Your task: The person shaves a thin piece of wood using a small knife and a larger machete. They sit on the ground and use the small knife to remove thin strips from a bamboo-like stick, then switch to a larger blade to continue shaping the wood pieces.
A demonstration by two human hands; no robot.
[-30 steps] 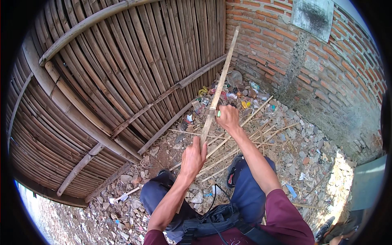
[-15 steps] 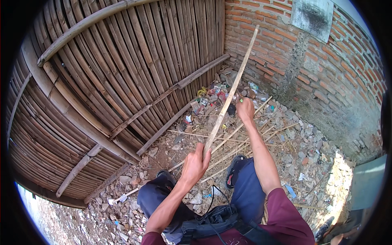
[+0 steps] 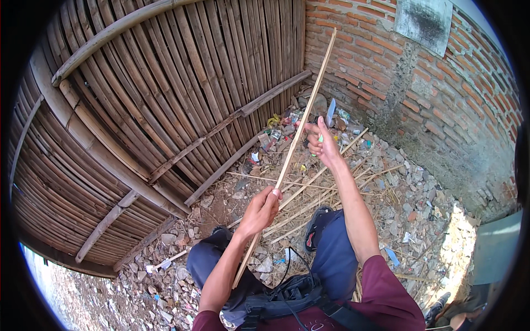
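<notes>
A long, pale bamboo strip point(image 3: 301, 118) slants up and away from me, its narrow edge now facing up. My left hand point(image 3: 260, 212) is closed round it, and its lower end comes out below the fist, over my left thigh. My right hand point(image 3: 324, 144) holds a knife point(image 3: 330, 112) with a green handle, partly hidden by the palm. The blade points up beyond the thumb. Its index finger reaches towards the strip; I cannot tell whether it touches.
On the left stands a bamboo-slat wall point(image 3: 221, 60); a brick wall point(image 3: 364, 66) closes the far right. Rubble and litter point(image 3: 276, 135) gather in the corner. Several cut bamboo strips point(image 3: 309, 212) lie on stony ground between my feet. A dark bag with a cable point(image 3: 284, 300) hangs at my waist.
The strip has turned from its flat face to its edge, and its tip has shifted left. My left hand has wrapped round it. My right hand has turned, bringing the knife blade into sight.
</notes>
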